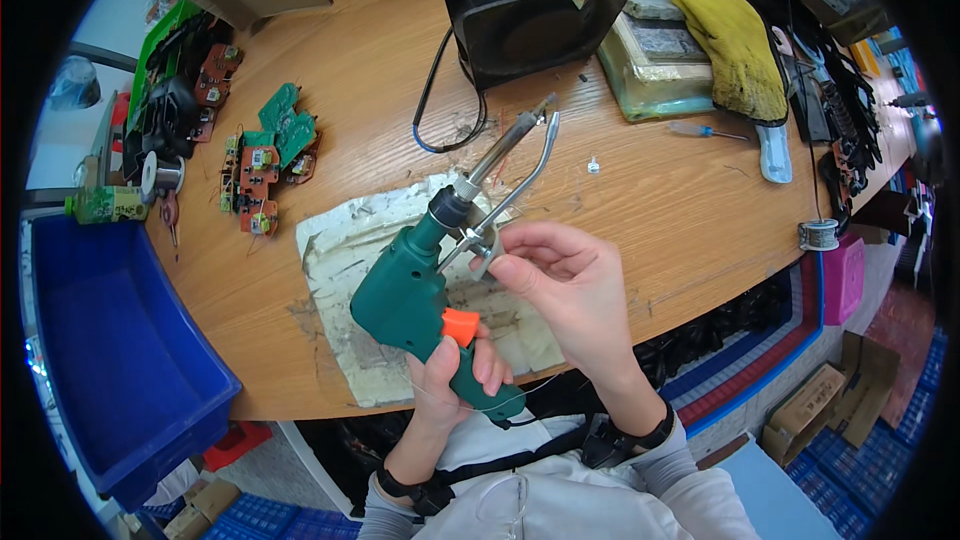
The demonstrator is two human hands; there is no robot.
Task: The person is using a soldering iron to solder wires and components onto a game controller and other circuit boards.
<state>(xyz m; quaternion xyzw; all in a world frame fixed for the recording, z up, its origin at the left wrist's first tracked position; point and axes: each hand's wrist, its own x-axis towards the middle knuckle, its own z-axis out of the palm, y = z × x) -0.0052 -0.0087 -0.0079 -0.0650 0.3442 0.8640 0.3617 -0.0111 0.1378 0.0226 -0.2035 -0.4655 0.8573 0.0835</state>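
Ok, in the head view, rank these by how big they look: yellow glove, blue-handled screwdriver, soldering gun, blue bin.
1. blue bin
2. soldering gun
3. yellow glove
4. blue-handled screwdriver

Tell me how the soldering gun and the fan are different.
The soldering gun is green with an orange trigger; the fan is black. The gun is pistol-shaped; the fan is boxy. The left hand grips the gun, while the fan rests untouched on the wooden table.
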